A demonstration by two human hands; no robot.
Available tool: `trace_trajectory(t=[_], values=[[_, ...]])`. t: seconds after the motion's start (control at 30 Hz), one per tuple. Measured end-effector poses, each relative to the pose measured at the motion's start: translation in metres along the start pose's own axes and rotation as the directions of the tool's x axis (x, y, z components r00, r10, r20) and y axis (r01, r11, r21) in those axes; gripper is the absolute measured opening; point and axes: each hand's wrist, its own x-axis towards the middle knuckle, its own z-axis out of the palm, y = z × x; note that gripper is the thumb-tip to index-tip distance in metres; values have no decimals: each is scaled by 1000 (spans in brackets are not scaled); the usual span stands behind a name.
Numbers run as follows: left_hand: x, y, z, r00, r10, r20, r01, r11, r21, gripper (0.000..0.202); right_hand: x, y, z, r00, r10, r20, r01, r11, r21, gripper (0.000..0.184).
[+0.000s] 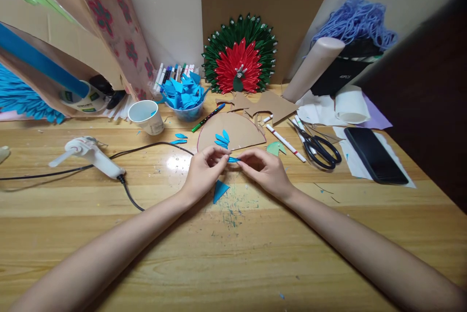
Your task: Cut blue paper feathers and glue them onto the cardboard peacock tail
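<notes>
My left hand (204, 168) and my right hand (262, 168) meet at the middle of the wooden table, both pinching a small folded blue paper piece (233, 159) between their fingertips. A blue paper triangle (220, 190) lies on the table just below my left hand. Behind my hands lies a cardboard semicircle (239, 130) with a few blue paper petals (222, 139) stuck on it. Two more blue petals (179, 138) lie loose to its left.
A white glue gun (91, 155) with a black cord lies at left. A paper cup (147, 116), a bowl of blue paper pieces (186, 95), markers, scissors (321, 148), a white pen (285, 142), a phone (375, 155) and a red-green paper peacock (239, 57) stand behind.
</notes>
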Motion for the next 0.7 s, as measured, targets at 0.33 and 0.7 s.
trace_trajectory(t=[0.33,0.7], values=[[-1,0,-1,1000,20,8,-20,1000,-11,20,1,-2,0,1000,-4,-19,3,999,-34,11],[-1,-1,-1,1000,10,14,-10,1000,-15,21,0,-3,0,999,-35,-27,32,997,-75,6]])
